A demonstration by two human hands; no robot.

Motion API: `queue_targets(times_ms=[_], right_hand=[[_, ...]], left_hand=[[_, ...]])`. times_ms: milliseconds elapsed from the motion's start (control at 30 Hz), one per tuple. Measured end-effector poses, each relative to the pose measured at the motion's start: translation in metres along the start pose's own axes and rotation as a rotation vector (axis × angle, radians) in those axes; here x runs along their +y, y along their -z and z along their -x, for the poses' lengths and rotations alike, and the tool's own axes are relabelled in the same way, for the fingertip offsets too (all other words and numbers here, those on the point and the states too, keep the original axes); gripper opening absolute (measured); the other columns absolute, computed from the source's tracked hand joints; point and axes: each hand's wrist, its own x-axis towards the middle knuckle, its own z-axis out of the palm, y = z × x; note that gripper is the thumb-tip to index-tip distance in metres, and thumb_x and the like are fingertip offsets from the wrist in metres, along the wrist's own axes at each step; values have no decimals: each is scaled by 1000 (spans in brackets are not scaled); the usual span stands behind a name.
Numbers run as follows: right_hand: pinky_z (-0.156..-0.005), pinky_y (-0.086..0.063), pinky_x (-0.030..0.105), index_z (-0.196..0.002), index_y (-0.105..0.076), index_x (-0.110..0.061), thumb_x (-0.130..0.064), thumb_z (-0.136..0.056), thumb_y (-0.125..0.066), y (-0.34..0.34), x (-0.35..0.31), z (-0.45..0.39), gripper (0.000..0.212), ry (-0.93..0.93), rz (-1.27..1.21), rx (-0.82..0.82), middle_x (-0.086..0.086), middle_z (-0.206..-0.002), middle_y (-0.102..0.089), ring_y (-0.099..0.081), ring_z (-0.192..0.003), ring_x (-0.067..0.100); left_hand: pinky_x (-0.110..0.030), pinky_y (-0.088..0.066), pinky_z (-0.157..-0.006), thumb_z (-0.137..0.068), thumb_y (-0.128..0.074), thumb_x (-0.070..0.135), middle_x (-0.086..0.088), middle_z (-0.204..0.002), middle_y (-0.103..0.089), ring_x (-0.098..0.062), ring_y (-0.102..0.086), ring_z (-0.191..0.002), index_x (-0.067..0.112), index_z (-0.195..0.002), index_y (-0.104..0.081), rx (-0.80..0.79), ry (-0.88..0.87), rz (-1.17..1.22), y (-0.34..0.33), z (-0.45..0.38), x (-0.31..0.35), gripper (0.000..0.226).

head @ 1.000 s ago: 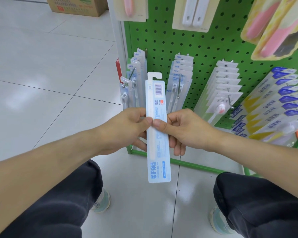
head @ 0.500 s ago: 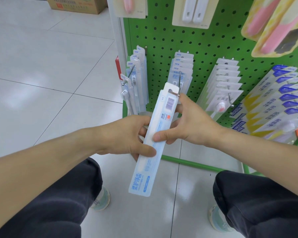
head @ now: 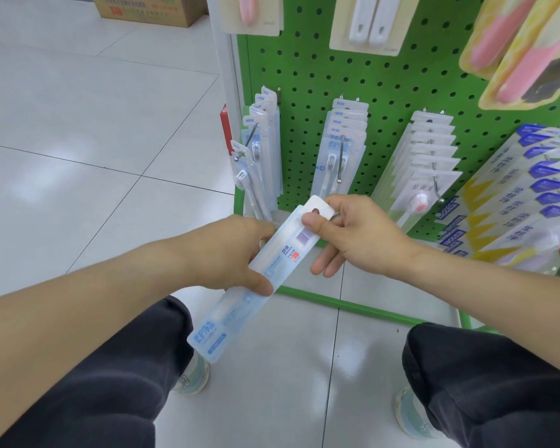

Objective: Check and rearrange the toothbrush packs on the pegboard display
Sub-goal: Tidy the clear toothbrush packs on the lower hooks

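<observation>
Both hands hold one toothbrush pack (head: 259, 279), tilted below the pegboard (head: 385, 76). Left hand (head: 236, 257) grips its middle, thumb across the front. Right hand (head: 353, 237) pinches the hang tab, lower fingers loosely extended.

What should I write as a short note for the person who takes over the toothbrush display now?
Left hand: grips the middle of the loose toothbrush pack.
Right hand: thumb and fingers pinch the pack's hang tab.
The pack is tilted, back side up, off any hook, low in front of the green pegboard.
Hanging rows: left row, middle row, a third row, blue-topped packs at far right.
Done: one pack taken in hand.
Left: hang it on a hook; which one I cannot tell.
</observation>
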Motion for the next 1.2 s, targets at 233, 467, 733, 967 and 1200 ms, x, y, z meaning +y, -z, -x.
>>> queue_targets(times_ms=[233,467,733,967,1200], right_hand=[[-60,-63,42,-121,-46,-22,-15,-102,-49,-22,1,3,20,-2,67,-57,7,-62,-72,-74,-60,28],[-56,-62,43,-114,-51,-15,-27,-100,-60,-27,-11,-5,21,60,-50,-15,11,-75,-72,-74,-65,27],[-52,-61,45,-116,-50,-16,-10,-93,-70,-36,-13,-15,31,223,-11,-15,9,-79,-71,-72,-68,26],[-48,-59,43,-85,-56,-16,-22,-97,-67,-41,-28,-30,18,242,1,127,2,-62,-69,-68,-53,21],[-50,-53,31,-94,-59,-13,-26,-97,-67,-50,-35,-40,15,261,23,201,7,-68,-69,-66,-50,17]], left_hand=[[-15,-40,-62,-72,-77,63,16,-95,-54,4,-56,-75,33,-130,-31,135,-56,-33,-8,1,5,80],[-38,-52,-76,-93,-60,17,2,-106,-67,-21,-63,-87,23,-126,-50,286,-111,-61,-7,-1,-4,35],[-27,-57,-92,-97,-51,-9,5,-98,-78,-6,-72,-97,18,-105,-72,306,-74,478,5,6,-29,35],[-40,-59,-92,-86,-69,-1,-12,-106,-76,-28,-73,-99,7,-113,-66,370,-129,886,14,13,-38,29],[-28,-58,-89,-91,-68,1,-6,-103,-77,-16,-74,-94,7,-113,-65,523,-98,751,16,9,-45,23]])
